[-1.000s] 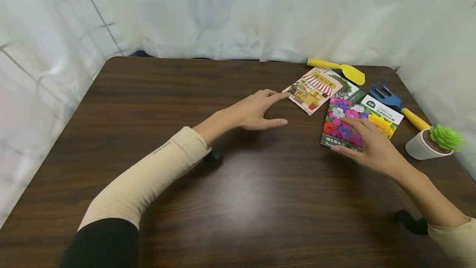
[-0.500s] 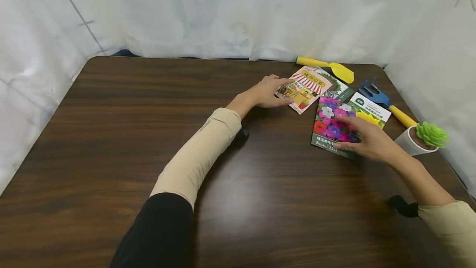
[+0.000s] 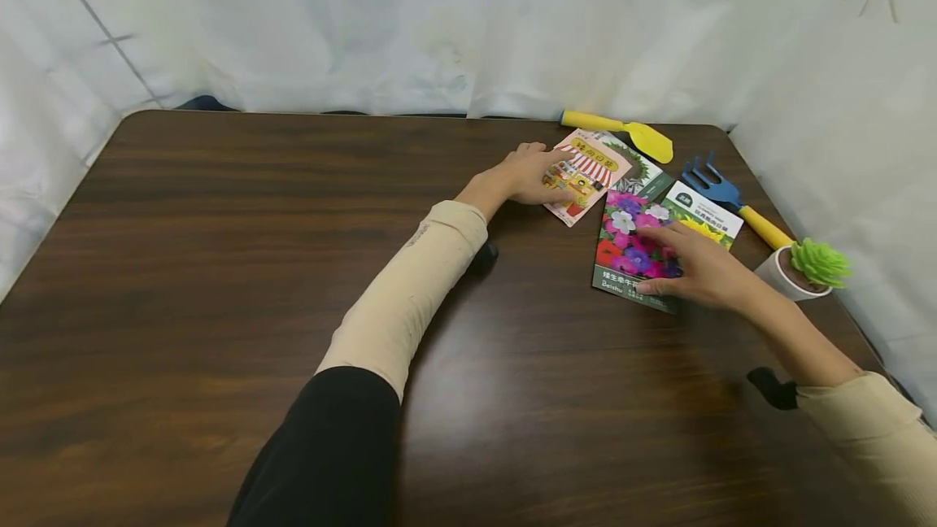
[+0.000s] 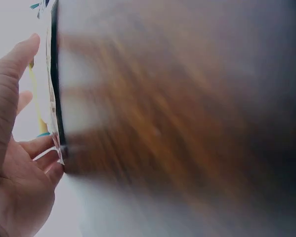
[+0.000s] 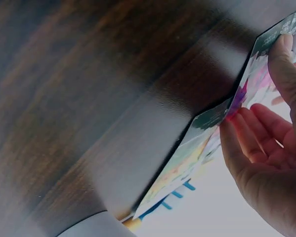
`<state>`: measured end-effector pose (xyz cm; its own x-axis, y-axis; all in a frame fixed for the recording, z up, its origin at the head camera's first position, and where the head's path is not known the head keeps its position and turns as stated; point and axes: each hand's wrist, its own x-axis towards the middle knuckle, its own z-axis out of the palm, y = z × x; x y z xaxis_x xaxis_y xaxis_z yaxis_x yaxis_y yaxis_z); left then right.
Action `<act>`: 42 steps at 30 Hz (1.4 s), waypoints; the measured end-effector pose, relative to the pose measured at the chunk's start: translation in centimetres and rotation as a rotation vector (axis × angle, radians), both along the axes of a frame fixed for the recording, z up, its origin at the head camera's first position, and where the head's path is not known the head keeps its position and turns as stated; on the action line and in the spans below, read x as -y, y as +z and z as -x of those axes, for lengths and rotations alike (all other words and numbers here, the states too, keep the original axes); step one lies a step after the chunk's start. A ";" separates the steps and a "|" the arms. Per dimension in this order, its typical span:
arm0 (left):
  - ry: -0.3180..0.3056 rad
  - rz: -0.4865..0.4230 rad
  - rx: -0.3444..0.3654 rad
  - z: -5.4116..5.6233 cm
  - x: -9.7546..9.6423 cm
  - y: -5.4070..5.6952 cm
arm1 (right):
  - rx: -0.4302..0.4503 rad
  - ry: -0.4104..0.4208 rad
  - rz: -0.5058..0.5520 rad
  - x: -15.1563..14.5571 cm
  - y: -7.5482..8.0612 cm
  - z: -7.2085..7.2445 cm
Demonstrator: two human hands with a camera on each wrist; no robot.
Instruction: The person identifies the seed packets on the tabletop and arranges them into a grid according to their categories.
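Observation:
My left hand (image 3: 523,175) reaches over the left side of a pink seed packet (image 3: 591,163) with a striped awning. In the left wrist view its fingertips meet the packet's edge, and the thumb (image 4: 24,52) stands out over the face. My right hand (image 3: 706,271) lies over a seed packet with pink and purple flowers (image 3: 622,242). The right wrist view has its thumb (image 5: 283,47) on that packet and the other fingers loosely bent at its side. A yellow-flower packet (image 3: 706,206) lies partly under it, and a green-and-white packet (image 3: 647,173) partly under the pink one.
A yellow toy trowel (image 3: 647,139) lies along the back edge of the brown table (image 3: 293,267). Right of the packets are a blue hand rake (image 3: 716,187) with a yellow handle and a white pot (image 3: 794,273) with a green succulent. White curtains (image 3: 366,31) enclose the table.
My left hand has moved right and forward onto the pink packet. The right hand keeps its place over the flower packet. The whole head view has shifted, so the table things appear farther left.

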<state>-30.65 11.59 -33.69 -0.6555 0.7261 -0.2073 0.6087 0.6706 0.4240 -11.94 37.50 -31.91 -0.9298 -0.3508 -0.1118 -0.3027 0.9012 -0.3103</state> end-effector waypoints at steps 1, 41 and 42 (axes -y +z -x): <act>0.007 0.013 0.006 0.0 0.0 0.0 | 0.008 -0.002 -0.006 0.1 0.1 0.1; 0.134 0.170 0.082 -0.9 1.5 0.0 | 0.089 -0.003 -0.069 0.1 0.1 0.7; 0.135 0.171 0.083 -1.1 1.6 0.1 | 0.092 -0.005 -0.069 0.0 0.1 0.6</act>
